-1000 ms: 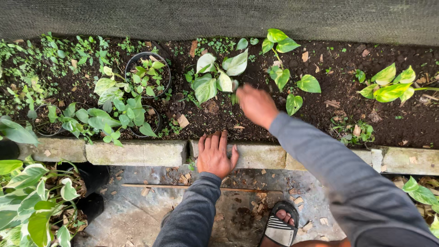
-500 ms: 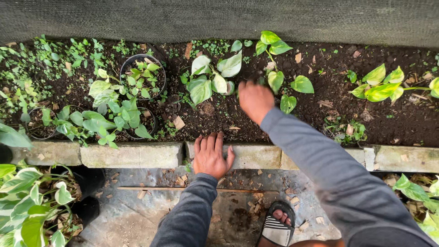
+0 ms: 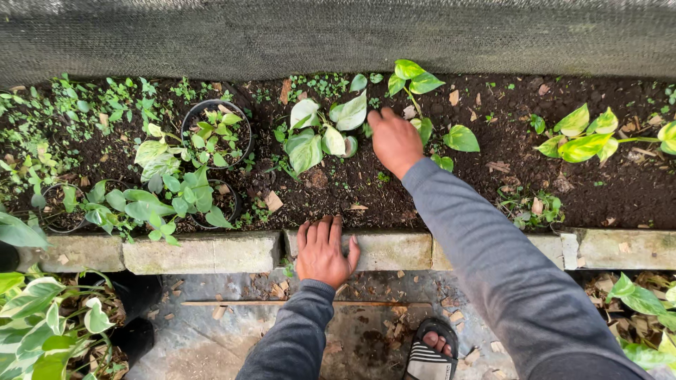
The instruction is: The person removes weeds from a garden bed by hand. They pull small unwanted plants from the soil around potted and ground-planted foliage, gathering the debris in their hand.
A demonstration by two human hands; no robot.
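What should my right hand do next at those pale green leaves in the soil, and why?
Probably press the soil around the variegated plant: the right hand already rests at its base, while the left hand braces flat on the concrete edging.

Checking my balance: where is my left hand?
In the head view, low centre: left hand lies flat on the stone edging, below the right hand.

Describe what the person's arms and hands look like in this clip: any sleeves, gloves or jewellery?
Both arms wear long dark grey sleeves of soft knit fabric with ribbed cuffs at the wrist. The left hand and right hand are bare: no gloves, and no rings or watch that show. The sleeves are plain, without visible markings.
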